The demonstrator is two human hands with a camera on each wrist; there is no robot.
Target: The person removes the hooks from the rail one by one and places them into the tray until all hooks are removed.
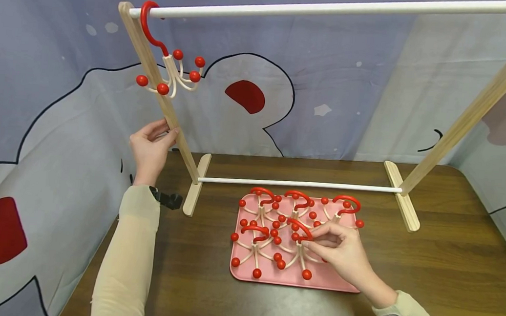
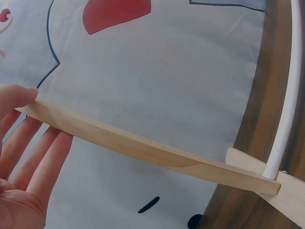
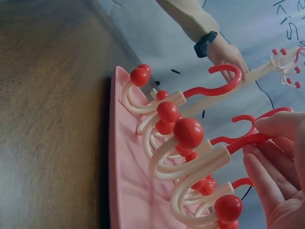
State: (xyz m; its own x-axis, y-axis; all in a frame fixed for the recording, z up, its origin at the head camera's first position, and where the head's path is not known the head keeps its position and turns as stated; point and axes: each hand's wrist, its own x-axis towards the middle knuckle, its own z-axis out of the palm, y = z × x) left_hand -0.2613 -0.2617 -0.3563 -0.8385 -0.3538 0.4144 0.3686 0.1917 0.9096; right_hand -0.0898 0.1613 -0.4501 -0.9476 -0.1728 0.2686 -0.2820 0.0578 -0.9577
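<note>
My left hand [image 1: 150, 148] grips the left wooden post [image 1: 179, 135] of a rack, thumb on one side and fingers on the other, as the left wrist view shows. Over a pink tray [image 1: 337, 279], my right hand [image 1: 347, 253] pinches the red hook of a multi-arm hanger [image 3: 209, 160] with cream arms and red ball tips. Several similar hangers stand around it on the tray, among them one at the front left [image 1: 254, 250]. Another hanger [image 1: 169, 69] hangs by its red hook at the left end of the rack's white top bar [image 1: 290, 9].
A white lower bar [image 1: 299, 184] joins the rack's two wooden feet on the brown table [image 1: 192, 266]. The right post [image 1: 472, 112] slants up at the far right. Behind everything hangs a patterned curtain [image 1: 339, 56].
</note>
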